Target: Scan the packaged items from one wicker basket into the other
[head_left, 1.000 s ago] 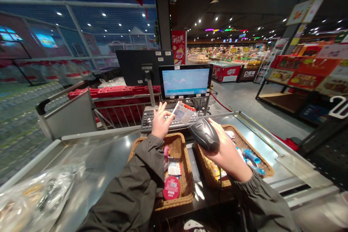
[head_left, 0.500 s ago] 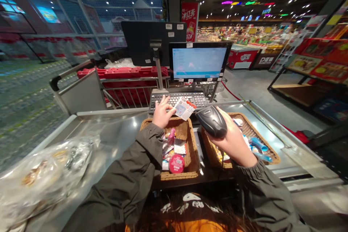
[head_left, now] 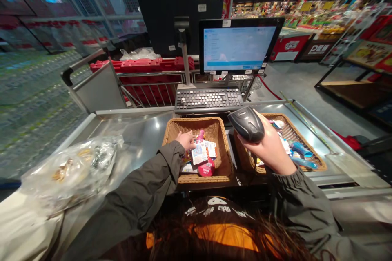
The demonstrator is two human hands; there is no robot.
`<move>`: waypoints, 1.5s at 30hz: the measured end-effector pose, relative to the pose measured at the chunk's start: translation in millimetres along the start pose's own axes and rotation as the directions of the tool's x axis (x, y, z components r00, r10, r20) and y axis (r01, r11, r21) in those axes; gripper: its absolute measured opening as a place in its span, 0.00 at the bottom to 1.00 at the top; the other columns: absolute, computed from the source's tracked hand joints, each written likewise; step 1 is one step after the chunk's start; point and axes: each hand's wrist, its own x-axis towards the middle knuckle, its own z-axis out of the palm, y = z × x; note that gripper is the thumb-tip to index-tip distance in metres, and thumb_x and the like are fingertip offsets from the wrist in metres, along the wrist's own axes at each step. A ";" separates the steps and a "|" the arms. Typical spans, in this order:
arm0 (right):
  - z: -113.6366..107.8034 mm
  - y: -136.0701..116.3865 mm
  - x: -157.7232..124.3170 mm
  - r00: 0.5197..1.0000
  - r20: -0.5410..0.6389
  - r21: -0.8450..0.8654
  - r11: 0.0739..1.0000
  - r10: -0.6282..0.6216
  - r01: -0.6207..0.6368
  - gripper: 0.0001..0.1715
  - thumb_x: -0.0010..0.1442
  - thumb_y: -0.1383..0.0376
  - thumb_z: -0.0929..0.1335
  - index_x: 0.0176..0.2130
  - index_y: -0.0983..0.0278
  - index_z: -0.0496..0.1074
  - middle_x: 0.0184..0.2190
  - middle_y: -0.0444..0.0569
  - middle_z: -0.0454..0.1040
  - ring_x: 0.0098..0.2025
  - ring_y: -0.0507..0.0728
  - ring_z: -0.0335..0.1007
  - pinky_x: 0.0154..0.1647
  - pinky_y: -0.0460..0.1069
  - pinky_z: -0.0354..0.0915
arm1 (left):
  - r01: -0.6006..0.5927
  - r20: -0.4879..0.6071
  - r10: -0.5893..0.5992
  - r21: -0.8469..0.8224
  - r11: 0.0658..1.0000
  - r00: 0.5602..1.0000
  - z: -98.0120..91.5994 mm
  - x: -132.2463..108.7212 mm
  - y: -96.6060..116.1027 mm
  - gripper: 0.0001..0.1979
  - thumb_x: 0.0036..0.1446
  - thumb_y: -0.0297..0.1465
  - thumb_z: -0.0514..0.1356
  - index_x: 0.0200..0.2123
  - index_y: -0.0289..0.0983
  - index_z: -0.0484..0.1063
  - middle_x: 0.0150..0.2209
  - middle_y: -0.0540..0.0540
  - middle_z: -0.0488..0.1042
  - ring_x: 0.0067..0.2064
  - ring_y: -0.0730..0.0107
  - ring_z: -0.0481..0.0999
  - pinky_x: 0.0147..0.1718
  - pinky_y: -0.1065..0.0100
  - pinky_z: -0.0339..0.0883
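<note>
steel counter (head_left: pixel 137 138) — supermarket | left hand (head_left: pixel 185 140) in basket (head_left: pixel 171 130), grip unclear | right hand (head_left: pixel 269 147) clasps scanner (head_left: pixel 246 123)

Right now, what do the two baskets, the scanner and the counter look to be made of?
Left basket and right basket: woven wicker or rattan, tan and matte, weave visible. Scanner in the right hand: moulded plastic, dark, slightly glossy. Counter: probably stainless steel, brushed, reflecting ceiling lights.

Head camera looks forward and down, close over the checkout counter (head_left: pixel 137 138).
</note>
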 end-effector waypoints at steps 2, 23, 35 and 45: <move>0.1 -0.3 -1.3 1.000 -0.005 -0.021 1.000 0.007 -0.007 0.36 0.52 0.60 0.71 0.58 0.63 0.64 0.56 0.59 0.70 0.64 0.71 0.60 0.64 0.69 0.57 | 0.006 0.070 -0.009 0.046 0.999 0.998 9.6 1.4 -5.1 0.05 0.50 0.32 0.66 0.25 0.38 0.74 0.51 0.47 0.77 0.65 0.51 0.60 0.63 0.39 0.44; -67.8 40.6 -44.4 0.931 -0.281 -0.123 0.954 0.233 -0.275 0.36 0.50 0.58 0.73 0.57 0.64 0.66 0.51 0.59 0.73 0.56 0.70 0.68 0.59 0.69 0.63 | -0.419 -0.324 0.434 0.117 0.900 0.841 -42.4 39.0 119.5 0.19 0.58 0.40 0.61 0.51 0.40 0.73 0.68 0.39 0.56 0.70 0.51 0.49 0.65 0.40 0.43; -112.7 78.3 -73.7 0.884 -0.350 -0.150 0.913 0.311 -0.380 0.37 0.51 0.59 0.73 0.58 0.62 0.65 0.57 0.60 0.70 0.59 0.70 0.66 0.61 0.66 0.61 | -0.309 -0.338 0.419 0.333 0.891 0.843 -8.7 144.6 216.3 0.13 0.57 0.36 0.60 0.41 0.37 0.78 0.67 0.37 0.56 0.70 0.45 0.47 0.64 0.36 0.38; -123.3 112.7 -70.1 0.899 -0.291 -0.089 0.926 0.327 -0.366 0.41 0.50 0.59 0.72 0.61 0.64 0.61 0.60 0.64 0.66 0.63 0.72 0.60 0.64 0.68 0.57 | -0.351 -0.215 0.466 0.418 0.838 0.858 15.2 205.8 250.7 0.16 0.56 0.26 0.54 0.44 0.38 0.79 0.66 0.40 0.61 0.71 0.53 0.46 0.67 0.43 0.28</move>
